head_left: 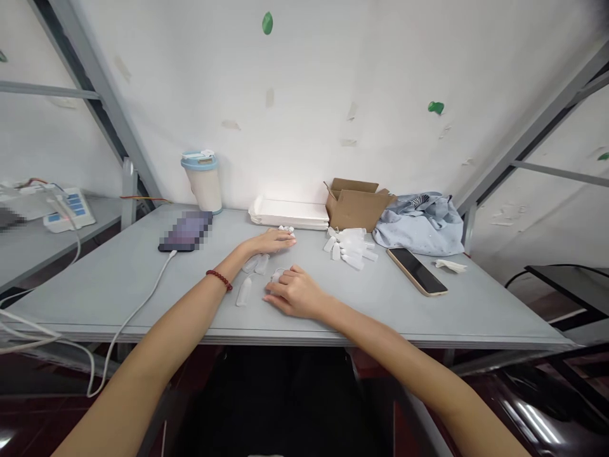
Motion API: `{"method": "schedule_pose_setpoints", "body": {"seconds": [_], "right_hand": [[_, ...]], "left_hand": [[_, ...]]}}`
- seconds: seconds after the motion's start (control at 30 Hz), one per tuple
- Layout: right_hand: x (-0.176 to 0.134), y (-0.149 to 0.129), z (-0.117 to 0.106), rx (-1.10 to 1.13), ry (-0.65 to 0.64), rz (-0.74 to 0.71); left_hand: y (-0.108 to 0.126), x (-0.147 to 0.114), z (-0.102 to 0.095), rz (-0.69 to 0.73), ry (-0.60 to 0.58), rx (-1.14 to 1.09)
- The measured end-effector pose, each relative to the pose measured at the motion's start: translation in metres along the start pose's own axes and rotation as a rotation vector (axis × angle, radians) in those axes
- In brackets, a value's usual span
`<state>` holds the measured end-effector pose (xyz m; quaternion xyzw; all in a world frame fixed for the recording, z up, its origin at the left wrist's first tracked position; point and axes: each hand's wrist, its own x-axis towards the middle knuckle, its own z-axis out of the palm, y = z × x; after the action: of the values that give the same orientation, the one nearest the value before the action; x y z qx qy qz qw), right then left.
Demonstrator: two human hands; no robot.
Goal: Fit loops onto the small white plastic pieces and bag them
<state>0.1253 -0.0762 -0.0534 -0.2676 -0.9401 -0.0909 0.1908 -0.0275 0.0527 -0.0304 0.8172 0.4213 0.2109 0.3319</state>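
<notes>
My left hand (pixel 272 242) lies palm down on the table with its fingers stretched out, at some small white caps (pixel 286 228). What is under its palm is hidden. Closer to me, my right hand (pixel 301 294) has its fingers curled over a small translucent plastic piece (pixel 276 274), partly covered by them. Just left of that hand lies a single translucent plastic sleeve (pixel 244 291). A few similar clear pieces (pixel 257 263) rest below my left wrist. To the right, a pile of whitish translucent pieces (pixel 351 246) is spread before the cardboard box.
Along the wall stand a lidded cup (pixel 204 184), a stack of white trays (pixel 290 212), an open cardboard box (pixel 358 206) and a bundled light-blue cloth (pixel 421 225). A phone (pixel 417 271) and crumpled tissue (pixel 450 266) lie right; a cabled device (pixel 185 231) lies left.
</notes>
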Motion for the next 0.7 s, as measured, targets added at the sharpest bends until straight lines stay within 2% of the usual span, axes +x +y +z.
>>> {"method": "schedule_pose_setpoints", "body": {"seconds": [0.13,0.27,0.37,0.7], "right_hand": [[-0.002,0.010,-0.002,0.029,0.028,0.052],[-0.003,0.021,-0.005,0.038,0.072,0.116],[-0.003,0.030,-0.007,0.040,0.113,0.178],[-0.004,0.046,-0.012,0.119,0.269,0.403]], "left_hand": [[0.001,-0.005,-0.006,0.032,0.129,-0.229],[0.008,-0.009,-0.012,-0.045,0.249,-0.375],[0.014,-0.010,-0.013,-0.042,0.304,-0.483],[0.027,-0.019,-0.009,-0.034,0.263,-0.775]]}}
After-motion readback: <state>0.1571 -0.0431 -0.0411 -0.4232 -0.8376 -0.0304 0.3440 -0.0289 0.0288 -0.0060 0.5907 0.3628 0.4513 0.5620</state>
